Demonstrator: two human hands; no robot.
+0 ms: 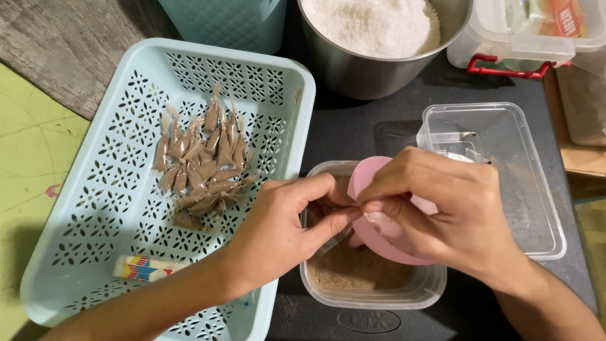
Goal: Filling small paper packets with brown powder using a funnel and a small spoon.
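Directly over the clear plastic tub of brown powder (372, 275), left hand (278, 230) and right hand (442, 211) pinch shut on a small, thin clear sachet (341, 237) beside a pink plastic funnel (379, 237). Sachet looks light, limp, slippery; best held at its mouth.

Free room: bare dark mat (379, 136) between steel bowl (366, 69), basket (95, 208), clear lid (524, 183).
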